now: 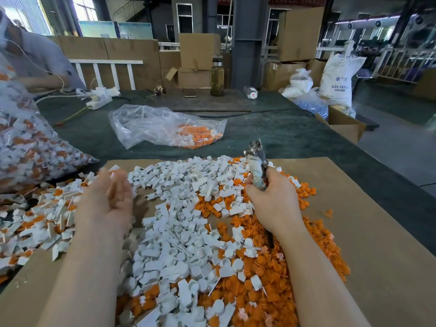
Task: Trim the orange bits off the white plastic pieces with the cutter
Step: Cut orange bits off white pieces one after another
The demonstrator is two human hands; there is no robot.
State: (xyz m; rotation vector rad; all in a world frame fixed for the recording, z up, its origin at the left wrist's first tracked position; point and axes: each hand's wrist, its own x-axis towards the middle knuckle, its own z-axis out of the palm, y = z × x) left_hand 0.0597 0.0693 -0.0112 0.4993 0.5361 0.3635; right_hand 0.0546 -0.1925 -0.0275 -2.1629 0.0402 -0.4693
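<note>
While my forearms frame the lower part of the frame, the heap of trimmed white pieces (179,232) lies between them on the cardboard sheet (377,232), with the cut-off orange bits (271,291) banked along its right side under my right wrist. My left hand (107,204) sits left of centre, palm turned up and fingers loosely spread; its fingertips are blurred, and I cannot tell whether anything thin lies across the palm. My right hand (273,204) is clenched round the wrapped handles of the cutter (256,161), whose long axis runs up and slightly left from my fist, metal nose pointing toward the top of the frame, away from me.

What the next cut turns on, as I judge it, is this: the untrimmed pieces (44,215), white with orange still attached, lie at the lower left of the frame, just beside my left hand and well apart from the cutter. So the left hand is the nearer one to fetch a piece and carry it right, toward the blades.

Farther up, a clear bag of untrimmed stock (28,149) bulges at the left edge, and a slack plastic bag (162,126) holding some orange and white parts lies on the dark green table cover (283,133).
</note>
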